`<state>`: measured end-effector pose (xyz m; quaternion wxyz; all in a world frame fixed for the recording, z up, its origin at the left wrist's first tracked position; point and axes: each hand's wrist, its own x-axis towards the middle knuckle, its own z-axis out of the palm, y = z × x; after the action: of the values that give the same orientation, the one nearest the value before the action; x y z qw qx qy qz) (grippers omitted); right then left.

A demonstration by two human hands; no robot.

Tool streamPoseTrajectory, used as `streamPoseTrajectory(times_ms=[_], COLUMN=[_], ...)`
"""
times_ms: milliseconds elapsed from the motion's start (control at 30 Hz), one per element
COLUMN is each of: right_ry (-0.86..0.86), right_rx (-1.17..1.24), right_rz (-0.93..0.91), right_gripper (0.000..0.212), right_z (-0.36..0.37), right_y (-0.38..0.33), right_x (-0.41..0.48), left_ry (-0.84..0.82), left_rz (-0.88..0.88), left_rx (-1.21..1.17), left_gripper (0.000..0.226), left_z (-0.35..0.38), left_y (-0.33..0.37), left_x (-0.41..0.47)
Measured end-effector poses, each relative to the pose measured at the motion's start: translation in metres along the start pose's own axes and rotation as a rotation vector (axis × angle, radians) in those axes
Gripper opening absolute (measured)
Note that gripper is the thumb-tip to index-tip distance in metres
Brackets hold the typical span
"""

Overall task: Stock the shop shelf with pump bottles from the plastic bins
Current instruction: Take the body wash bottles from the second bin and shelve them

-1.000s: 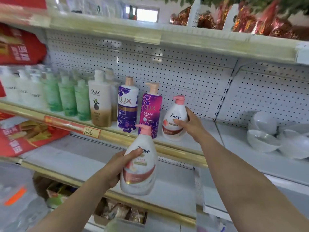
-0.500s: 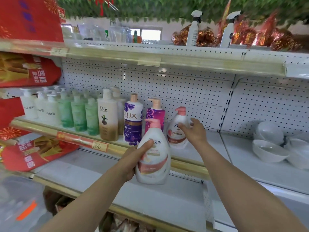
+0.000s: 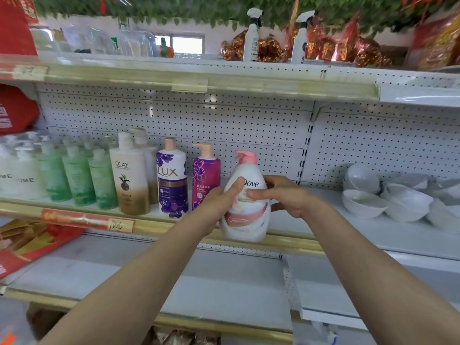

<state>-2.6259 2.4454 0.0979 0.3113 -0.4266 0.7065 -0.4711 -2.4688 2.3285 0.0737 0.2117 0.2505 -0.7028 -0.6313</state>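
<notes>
White and green pump bottles point(image 3: 72, 178) at far left of the middle shelf point(image 3: 293, 242), then cream-and-gold Olay bottle point(image 3: 130, 180), purple Lux bottle point(image 3: 172, 180) and magenta pump bottle point(image 3: 206, 180) in a row along the gold front rail. Just right of these, white Dove bottle point(image 3: 245, 212) with pink pump, upright at the shelf's front edge, base level with the rail; whether resting on it cannot be told. Left hand point(image 3: 219, 202) wrapped around the bottle's left side, thumb across the label. Right hand point(image 3: 283, 195) closed on its right side, fingers curled over the front below the logo. Further right, apart from the bottles, stacked white bowls point(image 3: 388, 197) on the adjoining shelf section.
</notes>
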Motion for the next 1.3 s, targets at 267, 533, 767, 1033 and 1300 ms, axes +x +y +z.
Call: streamPoseTrajectory(times_ms=[267, 533, 767, 1033, 1300], right_ry=[0.26, 0.308, 0.283, 0.306, 0.43], right_rx=[-0.014, -0.125, -0.12, -0.136, -0.15], right_rz=[-0.023, -0.088, -0.042, -0.075, -0.117], right_gripper=[0.077, 0.074, 0.077, 0.06, 0.068], right_z=[-0.011, 0.002, 0.005, 0.015, 0.032], right_y=[0.009, 0.027, 0.038, 0.036, 0.046], right_x=[0.019, 0.038, 0.053, 0.058, 0.056], left_ry=[0.52, 0.428, 0.442, 0.437, 0.403], left_rz=[0.525, 0.547, 0.619, 0.647, 0.661], left_rx=[0.593, 0.949, 0.966, 0.989, 0.961], left_gripper=[0.053, 0.061, 0.061, 0.062, 0.061], left_z=[-0.036, -0.061, -0.062, -0.065, -0.068], left_y=[-0.01, -0.023, -0.03, -0.034, -0.035], left_x=[0.037, 0.066, 0.067, 0.066, 0.064])
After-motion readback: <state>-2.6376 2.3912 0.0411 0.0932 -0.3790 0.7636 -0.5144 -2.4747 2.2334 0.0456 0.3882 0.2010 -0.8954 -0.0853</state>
